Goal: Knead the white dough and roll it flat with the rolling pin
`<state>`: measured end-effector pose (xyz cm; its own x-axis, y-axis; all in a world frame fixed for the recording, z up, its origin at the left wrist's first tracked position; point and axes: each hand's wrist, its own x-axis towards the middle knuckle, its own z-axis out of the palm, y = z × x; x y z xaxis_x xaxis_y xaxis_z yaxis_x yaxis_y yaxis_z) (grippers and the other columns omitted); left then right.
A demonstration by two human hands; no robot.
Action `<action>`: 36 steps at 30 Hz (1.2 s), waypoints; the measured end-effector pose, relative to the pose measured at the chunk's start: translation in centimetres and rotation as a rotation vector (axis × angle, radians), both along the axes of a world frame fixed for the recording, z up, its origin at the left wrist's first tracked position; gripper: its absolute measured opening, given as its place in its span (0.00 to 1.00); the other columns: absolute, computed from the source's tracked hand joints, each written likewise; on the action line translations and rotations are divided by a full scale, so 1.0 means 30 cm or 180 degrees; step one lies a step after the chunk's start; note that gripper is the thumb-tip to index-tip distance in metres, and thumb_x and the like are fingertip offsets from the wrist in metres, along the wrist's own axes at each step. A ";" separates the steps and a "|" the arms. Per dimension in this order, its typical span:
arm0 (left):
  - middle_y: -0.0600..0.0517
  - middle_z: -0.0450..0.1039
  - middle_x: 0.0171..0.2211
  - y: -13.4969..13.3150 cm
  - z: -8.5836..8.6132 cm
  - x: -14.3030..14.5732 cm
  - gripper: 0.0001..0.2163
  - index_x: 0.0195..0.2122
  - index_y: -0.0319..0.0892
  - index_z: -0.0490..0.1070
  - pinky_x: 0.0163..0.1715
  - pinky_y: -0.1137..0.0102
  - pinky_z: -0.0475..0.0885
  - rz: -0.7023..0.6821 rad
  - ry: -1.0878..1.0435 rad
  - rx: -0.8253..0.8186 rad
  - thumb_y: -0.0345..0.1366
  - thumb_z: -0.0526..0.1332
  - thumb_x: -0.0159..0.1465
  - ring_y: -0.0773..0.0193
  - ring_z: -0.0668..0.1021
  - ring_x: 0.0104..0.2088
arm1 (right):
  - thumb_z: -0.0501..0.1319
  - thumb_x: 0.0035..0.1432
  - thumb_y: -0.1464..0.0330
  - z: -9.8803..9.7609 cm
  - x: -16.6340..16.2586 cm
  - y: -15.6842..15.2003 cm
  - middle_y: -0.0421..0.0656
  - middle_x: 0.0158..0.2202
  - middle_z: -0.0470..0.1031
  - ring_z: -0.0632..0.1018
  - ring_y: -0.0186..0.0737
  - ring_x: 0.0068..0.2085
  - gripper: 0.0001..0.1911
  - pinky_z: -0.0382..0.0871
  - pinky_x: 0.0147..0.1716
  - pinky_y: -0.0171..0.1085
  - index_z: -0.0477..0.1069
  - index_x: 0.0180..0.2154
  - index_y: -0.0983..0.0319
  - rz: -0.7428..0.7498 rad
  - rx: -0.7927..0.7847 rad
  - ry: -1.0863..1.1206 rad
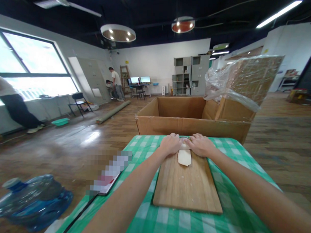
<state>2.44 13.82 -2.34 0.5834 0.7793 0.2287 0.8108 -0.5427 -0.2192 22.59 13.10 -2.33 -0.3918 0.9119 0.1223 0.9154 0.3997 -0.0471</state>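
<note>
Dough (184,158) flat on board (188,189), atop desk (144,148). Left hand (170,143), right hand (200,145) over pale roll (185,145) at far end; cannot tell whether either grip closed.

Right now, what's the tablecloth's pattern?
Green-and-white check; the tablecloth shows in the head view, the only one here.

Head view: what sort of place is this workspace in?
Probably an open-plan office or workshop, though I can't be certain. Two lit monitors stand on a desk at the back, near a grey cabinet with open compartments, and a large cardboard box sits just beyond the table.
</note>
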 end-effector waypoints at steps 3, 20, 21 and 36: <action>0.39 0.73 0.46 -0.064 -0.007 -0.005 0.19 0.49 0.38 0.73 0.47 0.58 0.71 -0.0020 0.0002 0.0047 0.36 0.43 0.75 0.52 0.74 0.48 | 0.32 0.70 0.46 0.002 -0.008 -0.056 0.61 0.64 0.66 0.59 0.58 0.68 0.42 0.50 0.63 0.53 0.69 0.58 0.68 -0.0047 0.0113 0.0073; 0.38 0.68 0.60 -0.353 -0.019 -0.024 0.22 0.59 0.36 0.64 0.61 0.55 0.62 0.0215 -0.0609 0.0078 0.45 0.48 0.72 0.49 0.70 0.60 | 0.41 0.67 0.43 -0.047 -0.005 -0.340 0.61 0.68 0.60 0.60 0.61 0.68 0.44 0.53 0.65 0.56 0.60 0.66 0.72 0.0270 0.0721 0.0443; 0.37 0.65 0.63 -0.375 -0.027 -0.023 0.24 0.62 0.35 0.61 0.63 0.54 0.59 0.0233 -0.0687 0.0097 0.45 0.49 0.71 0.48 0.67 0.64 | 0.41 0.67 0.43 -0.060 -0.001 -0.355 0.61 0.68 0.59 0.59 0.61 0.69 0.45 0.52 0.65 0.57 0.59 0.67 0.72 0.0305 0.0783 0.0457; 0.38 0.56 0.69 -0.567 -0.026 -0.063 0.30 0.69 0.35 0.53 0.68 0.53 0.53 0.0088 -0.0738 -0.0278 0.39 0.51 0.66 0.49 0.57 0.70 | 0.50 0.65 0.44 -0.051 0.057 -0.565 0.52 0.72 0.49 0.55 0.60 0.70 0.46 0.52 0.67 0.58 0.41 0.73 0.63 0.0666 0.0624 0.0578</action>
